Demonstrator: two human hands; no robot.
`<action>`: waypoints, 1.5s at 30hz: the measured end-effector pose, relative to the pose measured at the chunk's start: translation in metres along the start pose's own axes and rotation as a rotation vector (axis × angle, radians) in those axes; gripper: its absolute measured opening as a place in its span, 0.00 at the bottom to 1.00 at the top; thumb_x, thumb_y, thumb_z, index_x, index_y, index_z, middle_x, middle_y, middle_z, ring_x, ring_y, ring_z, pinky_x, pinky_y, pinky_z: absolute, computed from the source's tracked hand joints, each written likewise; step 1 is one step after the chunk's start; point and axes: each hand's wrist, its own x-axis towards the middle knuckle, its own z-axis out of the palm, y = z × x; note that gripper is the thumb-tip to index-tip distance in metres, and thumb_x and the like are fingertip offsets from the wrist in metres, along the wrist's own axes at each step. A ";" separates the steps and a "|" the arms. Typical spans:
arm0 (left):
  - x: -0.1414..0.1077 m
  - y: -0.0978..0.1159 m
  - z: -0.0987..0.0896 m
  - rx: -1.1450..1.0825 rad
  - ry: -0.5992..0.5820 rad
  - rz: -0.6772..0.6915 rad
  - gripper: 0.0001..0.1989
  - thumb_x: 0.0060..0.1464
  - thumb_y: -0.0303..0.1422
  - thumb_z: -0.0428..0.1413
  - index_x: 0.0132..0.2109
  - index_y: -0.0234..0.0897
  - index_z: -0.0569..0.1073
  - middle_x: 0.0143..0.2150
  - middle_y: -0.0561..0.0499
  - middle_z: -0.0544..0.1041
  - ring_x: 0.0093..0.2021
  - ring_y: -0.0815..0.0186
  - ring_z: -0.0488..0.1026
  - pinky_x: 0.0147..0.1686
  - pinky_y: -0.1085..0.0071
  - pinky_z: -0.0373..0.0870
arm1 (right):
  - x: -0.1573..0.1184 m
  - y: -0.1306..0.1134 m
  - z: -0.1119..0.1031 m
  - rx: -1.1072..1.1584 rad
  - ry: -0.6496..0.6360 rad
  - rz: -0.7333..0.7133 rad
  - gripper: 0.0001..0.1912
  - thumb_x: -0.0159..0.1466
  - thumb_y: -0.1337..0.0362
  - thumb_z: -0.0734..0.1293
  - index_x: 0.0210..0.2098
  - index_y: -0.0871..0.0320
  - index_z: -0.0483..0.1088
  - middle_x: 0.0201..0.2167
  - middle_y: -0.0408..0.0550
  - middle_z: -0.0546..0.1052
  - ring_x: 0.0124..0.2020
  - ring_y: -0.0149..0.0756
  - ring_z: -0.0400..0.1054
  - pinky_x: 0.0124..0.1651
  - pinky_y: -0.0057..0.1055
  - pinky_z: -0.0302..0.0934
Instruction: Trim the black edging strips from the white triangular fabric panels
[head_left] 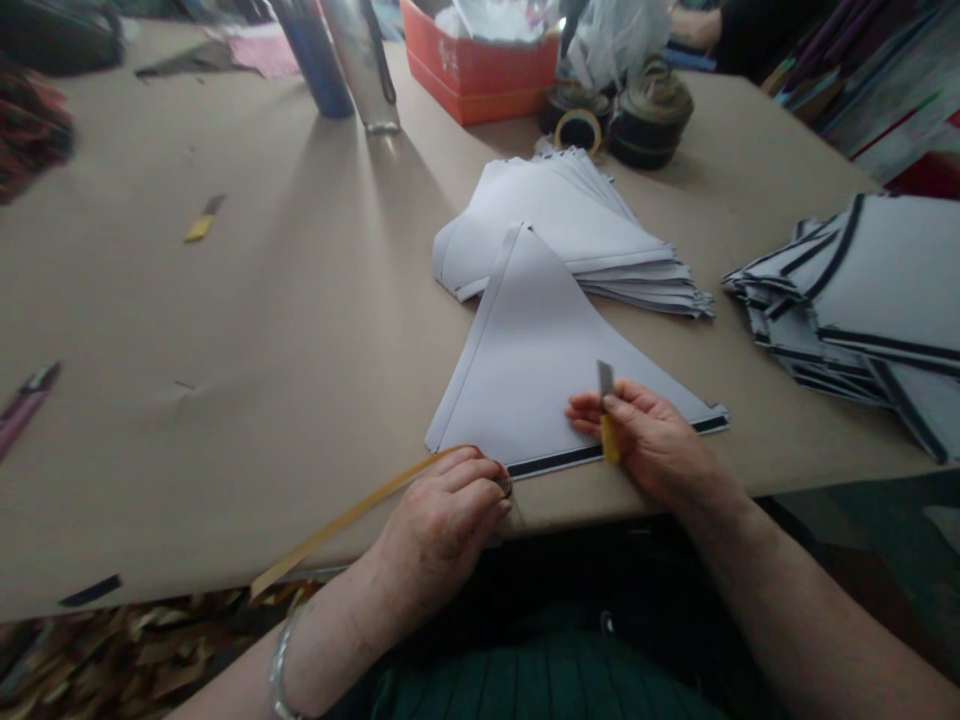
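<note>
Yellow handle of a utility knife (pixel 610 438) stands almost upright in the right hand (pixel 646 440), and its short grey blade (pixel 605 378) points up. The fingers of this hand are closed around the handle, and the hand rests over the lower right part of a white paper triangle (pixel 532 350). The left hand (pixel 442 530) lies at the table edge with the fingers curled nearly shut, and it holds the end of a thin golden strip (pixel 345 520), which runs away to the lower left and hangs past the edge. A small dark thing is at the tips of these fingers, but I cannot tell exactly what it is. A metal bangle (pixel 279 665) sits on the left wrist. The triangle lies flat on brown paper covering the table (pixel 225 300), and a black band (pixel 555 462) runs along its bottom edge, partly under the right hand. Behind it is a pile of white triangles (pixel 562 225), and to the right is a pile with black bands (pixel 877 290), cut off by the frame. An orange box (pixel 480 60) at the far side holds white material, but the frame cuts it off, so its contents are hard to make out. Beside it are dark tape rolls (pixel 651 115). At the top right, a co-worker's hand (pixel 697 25) is partly visible and blurred.
</note>
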 end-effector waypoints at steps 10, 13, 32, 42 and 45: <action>-0.001 -0.001 0.003 -0.001 0.031 -0.004 0.08 0.59 0.24 0.49 0.33 0.35 0.70 0.37 0.46 0.76 0.40 0.63 0.70 0.44 0.63 0.71 | -0.004 -0.051 -0.123 -0.477 0.634 -0.211 0.06 0.59 0.61 0.65 0.31 0.53 0.63 0.32 0.47 0.74 0.32 0.33 0.72 0.42 0.33 0.66; -0.001 -0.001 0.003 -0.009 0.026 -0.005 0.08 0.59 0.24 0.49 0.33 0.35 0.70 0.37 0.46 0.76 0.40 0.63 0.69 0.43 0.63 0.71 | -0.013 -0.059 -0.118 -0.820 0.632 -0.247 0.07 0.62 0.57 0.63 0.34 0.54 0.66 0.32 0.50 0.75 0.31 0.34 0.71 0.39 0.31 0.63; 0.003 -0.005 -0.012 -0.246 0.151 -0.203 0.08 0.58 0.28 0.52 0.31 0.35 0.72 0.30 0.50 0.75 0.34 0.68 0.72 0.38 0.71 0.69 | -0.018 -0.029 -0.072 -1.504 0.015 -0.457 0.17 0.63 0.60 0.62 0.49 0.60 0.71 0.34 0.50 0.75 0.35 0.39 0.70 0.37 0.33 0.62; 0.008 -0.006 -0.010 -0.322 0.290 -0.527 0.12 0.56 0.36 0.54 0.30 0.34 0.76 0.22 0.54 0.70 0.25 0.71 0.66 0.26 0.74 0.61 | -0.022 -0.038 -0.016 -2.081 -0.402 -0.458 0.09 0.60 0.74 0.61 0.37 0.58 0.69 0.30 0.48 0.74 0.31 0.40 0.70 0.28 0.32 0.56; 0.007 -0.004 -0.010 -0.311 0.287 -0.534 0.12 0.56 0.37 0.54 0.30 0.34 0.76 0.23 0.54 0.70 0.25 0.70 0.66 0.27 0.74 0.61 | -0.022 -0.044 -0.006 -2.158 -0.468 -0.512 0.10 0.57 0.77 0.61 0.34 0.59 0.68 0.28 0.49 0.74 0.29 0.40 0.70 0.25 0.32 0.51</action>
